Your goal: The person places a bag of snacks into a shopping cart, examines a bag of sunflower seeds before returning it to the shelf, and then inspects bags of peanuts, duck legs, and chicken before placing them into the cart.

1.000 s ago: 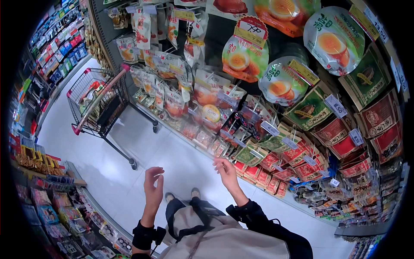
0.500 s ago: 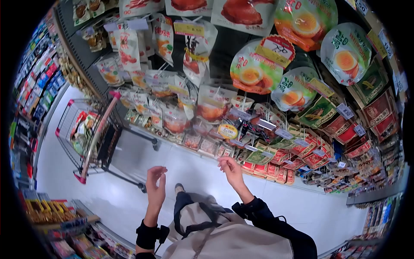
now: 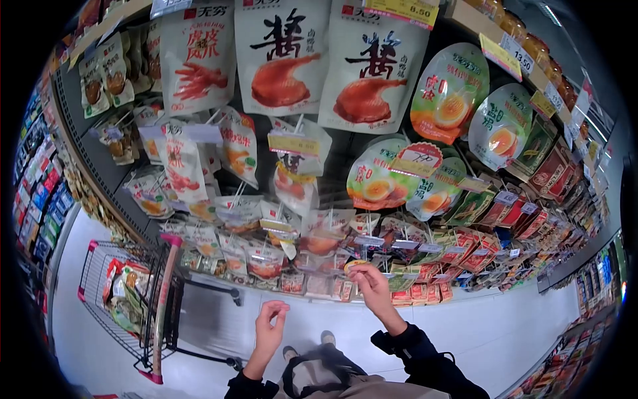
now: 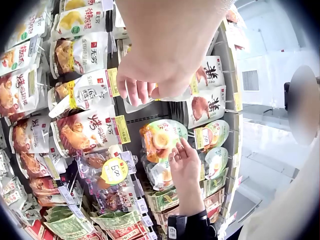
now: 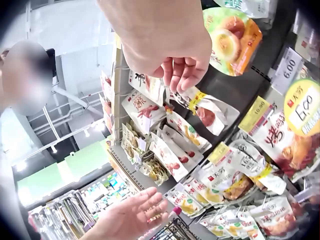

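Observation:
Both hands are raised in front of the body, apart from each other and holding nothing. My left hand [image 3: 270, 327] has loosely bent fingers and is left of centre, over the floor in the head view. Further right, my right hand [image 3: 373, 289] also has relaxed fingers and overlaps the lower hanging packets in that view. Ahead hangs a rack of snack pouches, among them white pouches with a roast drumstick picture [image 3: 282, 76] and oval egg packs [image 3: 450, 93]. The right wrist view shows the left palm [image 5: 132, 212] with its fingers extended.
A shopping cart [image 3: 159, 312] with some packets in it stands at the left, close to the rack. Price tags [image 3: 415, 166] stick out from the hooks. Red and green packets [image 3: 505, 209] hang to the right. White floor [image 3: 465, 332] lies around the feet.
The head view has tilted up toward the rack, so the upper pouches show larger and the cart lies lower. The hands stay raised and apart, and both remain without anything in them.

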Demonstrator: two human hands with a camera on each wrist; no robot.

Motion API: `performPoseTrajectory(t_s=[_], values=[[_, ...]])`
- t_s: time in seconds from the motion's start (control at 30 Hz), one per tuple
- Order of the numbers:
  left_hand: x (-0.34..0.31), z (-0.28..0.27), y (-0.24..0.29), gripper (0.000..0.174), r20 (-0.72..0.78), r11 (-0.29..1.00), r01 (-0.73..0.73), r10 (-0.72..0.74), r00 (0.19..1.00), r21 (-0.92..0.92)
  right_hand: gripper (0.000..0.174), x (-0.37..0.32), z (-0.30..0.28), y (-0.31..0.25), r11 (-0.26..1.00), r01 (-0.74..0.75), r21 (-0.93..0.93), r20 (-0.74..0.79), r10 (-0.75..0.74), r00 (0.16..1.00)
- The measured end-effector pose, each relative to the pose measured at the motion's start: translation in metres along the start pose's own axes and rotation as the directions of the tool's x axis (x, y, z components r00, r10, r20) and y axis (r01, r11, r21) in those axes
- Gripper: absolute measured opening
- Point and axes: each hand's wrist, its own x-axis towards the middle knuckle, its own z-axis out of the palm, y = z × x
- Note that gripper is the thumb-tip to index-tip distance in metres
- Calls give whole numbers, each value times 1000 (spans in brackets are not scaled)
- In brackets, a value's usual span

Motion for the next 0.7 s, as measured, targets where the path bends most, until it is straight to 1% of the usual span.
performPoseTrajectory(t_s=[0.07, 0.1, 0.13, 0.2, 0.33, 0.4, 0.47, 0.53, 0.63, 0.7], values=[[6, 4, -1, 14, 19, 1000, 7, -7, 1000, 2, 17, 14, -8, -17, 998, 54, -26, 14, -53, 998], [10, 5, -3, 14, 26, 1000, -4, 4, 1000, -2, 16, 23, -13, -32, 990, 100, -95, 25, -98, 995], [13, 7, -2, 14, 35, 1000, -8, 8, 999, 7, 17, 33, -16, -52, 987, 143, -68, 15, -143, 990], [22, 11, 6, 14, 50, 999, -22, 21, 999, 24, 21, 61, -29, -105, 930, 328, -169, 94, -316, 944], [39, 23, 18, 13, 73, 996, -79, 76, 994, 41, 28, 132, -50, -203, 894, 446, -48, 85, -441, 893], [47, 31, 20, 12, 69, 992, -118, 115, 991, 50, 33, 173, -58, -241, 925, 379, 17, 116, -378, 918], [53, 39, 25, 14, 101, 994, -109, 106, 989, 19, 39, 211, -64, -263, 929, 364, 61, 49, -367, 929], [57, 47, 32, 17, 137, 993, -110, 114, 984, -34, 50, 245, -69, -277, 943, 332, -10, -57, -332, 941], [59, 53, 42, 17, 147, 991, -133, 132, 980, 0, 67, 276, -73, -281, 967, 230, -112, -215, -250, 944], [59, 53, 40, 17, 132, 990, -143, 142, 981, 0, 76, 294, -75, -270, 971, 204, -127, -229, -229, 946]])
